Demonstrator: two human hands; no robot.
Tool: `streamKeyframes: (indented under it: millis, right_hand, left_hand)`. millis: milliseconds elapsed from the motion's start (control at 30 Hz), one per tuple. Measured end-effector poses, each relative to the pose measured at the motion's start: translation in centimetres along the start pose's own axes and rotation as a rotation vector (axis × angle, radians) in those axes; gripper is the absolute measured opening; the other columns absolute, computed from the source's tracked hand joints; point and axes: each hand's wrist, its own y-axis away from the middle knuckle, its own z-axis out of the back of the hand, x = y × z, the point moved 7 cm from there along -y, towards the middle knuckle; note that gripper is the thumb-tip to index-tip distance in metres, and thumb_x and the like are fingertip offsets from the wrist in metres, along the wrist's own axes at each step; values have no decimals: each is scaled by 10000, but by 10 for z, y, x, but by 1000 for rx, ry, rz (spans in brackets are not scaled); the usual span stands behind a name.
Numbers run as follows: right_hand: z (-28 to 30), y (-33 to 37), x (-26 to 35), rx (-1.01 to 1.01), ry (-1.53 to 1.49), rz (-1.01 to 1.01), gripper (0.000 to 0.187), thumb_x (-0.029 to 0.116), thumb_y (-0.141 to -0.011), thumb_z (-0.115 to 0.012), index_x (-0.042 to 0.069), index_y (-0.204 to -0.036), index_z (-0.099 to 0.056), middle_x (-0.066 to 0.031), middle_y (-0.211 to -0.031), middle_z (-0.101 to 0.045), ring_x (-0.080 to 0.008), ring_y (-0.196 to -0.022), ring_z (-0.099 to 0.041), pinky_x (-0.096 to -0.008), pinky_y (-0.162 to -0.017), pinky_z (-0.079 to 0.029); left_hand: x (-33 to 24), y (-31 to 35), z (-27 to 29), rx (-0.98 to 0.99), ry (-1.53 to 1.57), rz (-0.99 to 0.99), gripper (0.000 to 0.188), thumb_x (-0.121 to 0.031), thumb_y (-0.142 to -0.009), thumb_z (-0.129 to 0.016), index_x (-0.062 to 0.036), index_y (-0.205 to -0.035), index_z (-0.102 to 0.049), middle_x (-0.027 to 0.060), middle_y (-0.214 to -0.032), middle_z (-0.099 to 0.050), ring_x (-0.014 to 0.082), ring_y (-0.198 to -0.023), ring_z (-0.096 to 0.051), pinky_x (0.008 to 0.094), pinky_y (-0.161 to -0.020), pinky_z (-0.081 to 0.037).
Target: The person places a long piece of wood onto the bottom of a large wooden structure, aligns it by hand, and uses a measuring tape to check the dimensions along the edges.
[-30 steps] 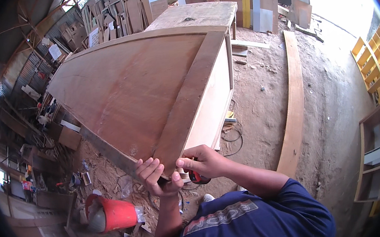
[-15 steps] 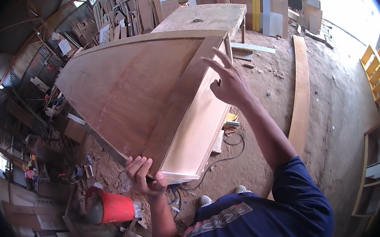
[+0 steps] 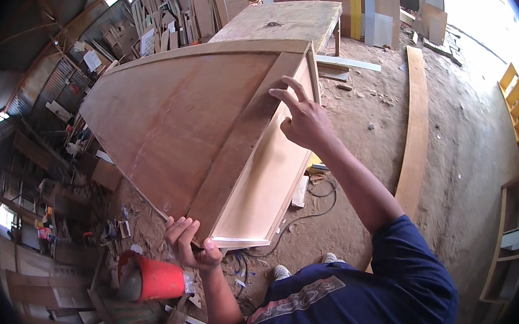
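Note:
A large wooden cabinet (image 3: 169,120) with a recessed reddish-brown plywood panel and a raised frame fills the middle. Its pale narrow side (image 3: 262,192) faces right. My left hand (image 3: 193,245) grips the near left corner, fingers over the top edge and thumb by the pale side's end. Over the frame's right edge, nearer the far corner, hangs my right hand (image 3: 304,112). Its fingers are apart and slightly bent, with nothing in them. Whether its fingertips touch the wood I cannot tell.
A red bucket (image 3: 158,279) stands on the dirt floor at the near left. Behind the cabinet is a worn wooden table (image 3: 284,18). A long plank (image 3: 413,124) lies to the right, a dark cable (image 3: 313,216) near my feet. Shelving units (image 3: 517,105) stand far right.
My right hand has come down and a little nearer along the frame's edge, its fingers more bent. My left hand keeps its grip on the corner.

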Motion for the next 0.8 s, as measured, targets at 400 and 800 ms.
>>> streamKeyframes:
  millis: [400, 800]
  right_hand:
    - [-4, -1, -1, -86, -107, -70, 796, 1, -771, -669, 291, -1507, -583, -81, -1714, -435, -404, -1141, -755, -520, -899, -651]
    - [-17, 6, 11, -147, -64, -20, 802, -49, -797, -634, 175, -1561, -534, -100, -1775, -394, -392, -1575, -473, -497, -1169, -538]
  left_hand:
    - [2, -4, 0, -15, 67, 43, 496, -521, -983, -654, -41, -1032, -769, 105, -1068, -748, 307, -1071, -715, 553, -1140, -527]
    - [61, -14, 40, 95, 219, 76, 647, -536, -955, -707, 7, -1305, -714, 199, -1332, -752, 408, -1275, -704, 595, -1206, -469]
